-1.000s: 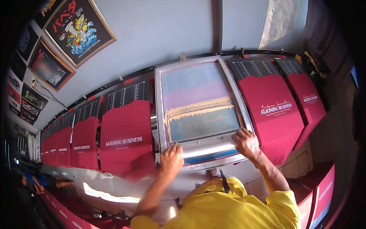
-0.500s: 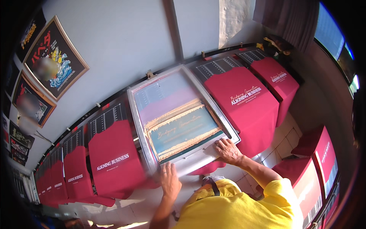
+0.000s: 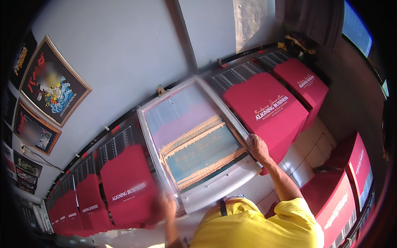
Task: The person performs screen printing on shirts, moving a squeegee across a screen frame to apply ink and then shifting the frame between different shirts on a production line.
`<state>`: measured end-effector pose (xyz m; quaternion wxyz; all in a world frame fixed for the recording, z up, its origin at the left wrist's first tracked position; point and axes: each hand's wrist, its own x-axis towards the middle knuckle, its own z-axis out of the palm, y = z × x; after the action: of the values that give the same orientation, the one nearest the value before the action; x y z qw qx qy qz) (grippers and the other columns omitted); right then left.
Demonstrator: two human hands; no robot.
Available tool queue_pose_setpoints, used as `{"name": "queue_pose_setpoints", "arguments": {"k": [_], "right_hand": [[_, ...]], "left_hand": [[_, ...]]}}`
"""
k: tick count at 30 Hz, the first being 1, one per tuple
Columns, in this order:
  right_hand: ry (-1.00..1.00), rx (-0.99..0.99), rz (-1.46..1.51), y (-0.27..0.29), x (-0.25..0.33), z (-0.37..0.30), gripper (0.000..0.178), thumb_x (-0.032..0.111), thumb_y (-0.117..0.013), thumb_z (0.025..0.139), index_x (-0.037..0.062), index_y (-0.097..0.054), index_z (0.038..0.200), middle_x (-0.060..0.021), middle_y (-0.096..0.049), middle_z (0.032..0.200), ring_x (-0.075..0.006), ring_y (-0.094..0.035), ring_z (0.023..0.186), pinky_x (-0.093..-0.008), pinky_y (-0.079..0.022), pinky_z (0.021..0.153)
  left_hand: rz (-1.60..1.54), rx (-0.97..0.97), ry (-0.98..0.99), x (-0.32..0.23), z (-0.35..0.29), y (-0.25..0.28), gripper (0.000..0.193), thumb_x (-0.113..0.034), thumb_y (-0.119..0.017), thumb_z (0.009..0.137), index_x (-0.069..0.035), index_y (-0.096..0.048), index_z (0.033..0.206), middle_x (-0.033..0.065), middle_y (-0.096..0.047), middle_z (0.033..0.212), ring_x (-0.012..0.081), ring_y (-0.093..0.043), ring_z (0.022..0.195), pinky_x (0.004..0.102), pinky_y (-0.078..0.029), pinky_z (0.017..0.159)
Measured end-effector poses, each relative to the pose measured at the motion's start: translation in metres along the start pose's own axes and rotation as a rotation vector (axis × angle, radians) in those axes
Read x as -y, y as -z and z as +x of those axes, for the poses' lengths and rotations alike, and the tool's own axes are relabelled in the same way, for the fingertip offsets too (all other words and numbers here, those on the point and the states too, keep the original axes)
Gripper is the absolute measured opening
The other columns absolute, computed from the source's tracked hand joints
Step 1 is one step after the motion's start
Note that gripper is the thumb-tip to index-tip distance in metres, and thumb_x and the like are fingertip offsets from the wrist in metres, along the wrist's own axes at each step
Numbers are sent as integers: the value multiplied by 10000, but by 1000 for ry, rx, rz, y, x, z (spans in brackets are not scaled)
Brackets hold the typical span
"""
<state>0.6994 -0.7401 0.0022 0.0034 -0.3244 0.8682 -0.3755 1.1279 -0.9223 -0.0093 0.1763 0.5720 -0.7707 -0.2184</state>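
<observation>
A screen printing frame [image 3: 219,191] with pale edges lies over a table station, tilted in the view. Its mesh shows a dark teal stencil [image 3: 206,153] bordered by streaks of tan ink [image 3: 188,134]. Pinkish fabric and a ruled board show through the mesh's far part. On the frame's right side, near the front corner, my right hand [image 3: 258,149] is closed round the edge. My left hand [image 3: 168,207], smeared by motion, is at the front left corner; its fingers are not clear.
Red printed shirts [image 3: 126,182] lie on boards along the long table to the left. More red shirts [image 3: 264,105] lie to the right, and others [image 3: 331,202] on a second row at lower right. A grey wall [image 3: 115,49] with framed prints [image 3: 56,82] stands behind.
My right hand has gone from the frame's front edge to its right side. My left hand has shifted left and down to the front left corner. The view has turned slightly.
</observation>
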Motion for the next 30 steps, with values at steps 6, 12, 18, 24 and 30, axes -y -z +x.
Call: {"name": "queue_pose_setpoints", "arguments": {"k": [6,12,18,24,30], "right_hand": [[-204,23,133,-9,-3,12,256,180,-522,935,12,-654,1076,-253,-689,957,-432,-659,929,-488,-515,836],[-226,-35,260,-14,-2,14,210,101,-566,902,-11,-694,1024,-183,-656,746,-163,-629,702,-337,-502,664],[-158,-21,346,-2,28,-17,215,65,-521,922,-74,-661,1009,-57,-626,749,-120,-575,700,-284,-465,633],[-146,16,368,-33,106,-76,246,97,-532,931,-81,-658,1044,-102,-650,830,-142,-584,762,-292,-463,709],[-146,68,337,-101,177,-145,306,139,-562,922,-75,-675,1109,-173,-717,963,-222,-661,868,-329,-501,814]], "left_hand": [[-355,48,59,13,18,-8,393,-272,-471,1009,94,-607,961,180,-625,882,256,-571,828,372,-439,793],[-669,-95,196,10,6,-10,331,-257,-538,991,47,-627,1087,80,-647,912,173,-564,816,332,-451,761],[-548,-38,166,29,11,26,497,-341,-561,971,103,-600,1192,248,-638,1137,337,-594,1111,434,-431,981],[-522,-102,187,126,4,87,485,-352,-555,984,97,-625,1153,256,-650,1101,349,-619,1070,406,-457,953],[-523,-133,253,244,3,164,507,-360,-566,984,117,-614,1151,278,-643,1128,368,-614,1085,404,-454,961]]}}
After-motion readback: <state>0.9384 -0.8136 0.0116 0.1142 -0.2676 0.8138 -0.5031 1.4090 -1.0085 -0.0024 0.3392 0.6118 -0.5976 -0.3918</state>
